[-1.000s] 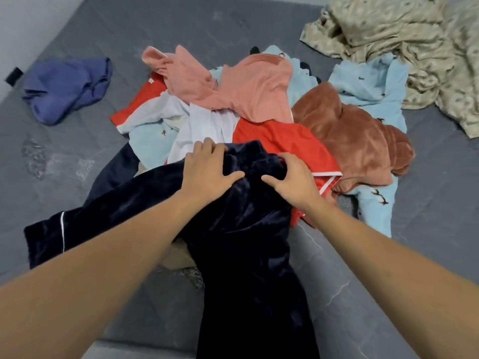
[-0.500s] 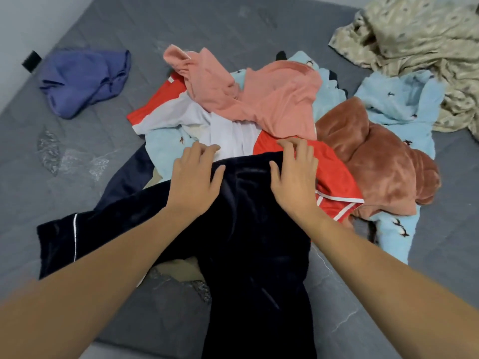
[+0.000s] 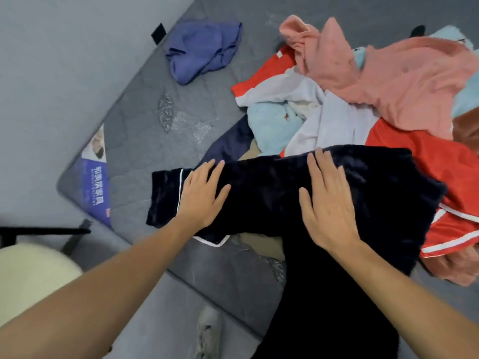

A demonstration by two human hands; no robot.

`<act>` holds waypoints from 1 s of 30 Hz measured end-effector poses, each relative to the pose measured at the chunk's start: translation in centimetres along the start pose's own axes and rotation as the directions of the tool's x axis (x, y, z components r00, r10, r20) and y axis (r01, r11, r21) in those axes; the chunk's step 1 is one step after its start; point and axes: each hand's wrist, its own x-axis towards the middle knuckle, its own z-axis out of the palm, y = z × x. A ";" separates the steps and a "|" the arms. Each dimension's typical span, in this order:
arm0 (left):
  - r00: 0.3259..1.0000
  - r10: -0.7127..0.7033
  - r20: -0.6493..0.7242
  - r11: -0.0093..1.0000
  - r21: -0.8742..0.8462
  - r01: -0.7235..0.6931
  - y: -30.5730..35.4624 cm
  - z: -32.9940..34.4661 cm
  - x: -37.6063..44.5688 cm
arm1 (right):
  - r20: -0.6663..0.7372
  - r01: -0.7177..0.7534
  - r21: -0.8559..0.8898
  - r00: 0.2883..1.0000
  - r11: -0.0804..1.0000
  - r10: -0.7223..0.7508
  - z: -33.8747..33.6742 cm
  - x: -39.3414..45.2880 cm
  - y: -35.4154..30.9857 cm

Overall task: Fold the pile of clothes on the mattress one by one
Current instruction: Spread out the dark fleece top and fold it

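Dark navy garment (image 3: 298, 193) looks plush, faintly sheeny velvet — the grey mattress (image 3: 145, 141) matt, quilted cloth.

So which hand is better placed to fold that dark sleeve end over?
Probably the left hand: it lies flat beside the navy garment's piped cuff, while the right hand presses its middle.

Gray mattress (image 3: 145, 141) on the floor (image 3: 51, 73), with a blue label (image 3: 96, 187) at its corner. Purple cloth (image 3: 202, 50) lying alone near the far edge. Big pile of clothes (image 3: 363, 104) on the right side. Dark blue velvet piece (image 3: 272, 193) spread out at the front of the pile, hanging over the near edge.
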 end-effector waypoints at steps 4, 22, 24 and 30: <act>0.975 -0.209 0.080 0.977 -0.014 0.211 -9.4 -0.2 -2.9 | 0.092 0.187 -0.082 0.979 0.979 -0.180 3.5 0.9 -7.4; 0.742 -0.307 0.597 0.189 -0.726 0.662 -18.6 0.2 -0.9 | 0.225 0.014 -0.099 0.974 0.995 0.009 11.7 1.7 -15.3; 0.775 -0.319 0.546 0.198 -0.761 0.617 -18.1 -0.6 -1.0 | 0.269 -0.029 -0.070 0.962 0.997 0.047 11.6 2.0 -15.3; 0.893 -0.304 0.331 0.215 -0.890 0.403 -13.6 -4.9 -2.1 | 0.330 -0.446 0.531 0.892 0.721 0.309 9.1 2.8 -17.1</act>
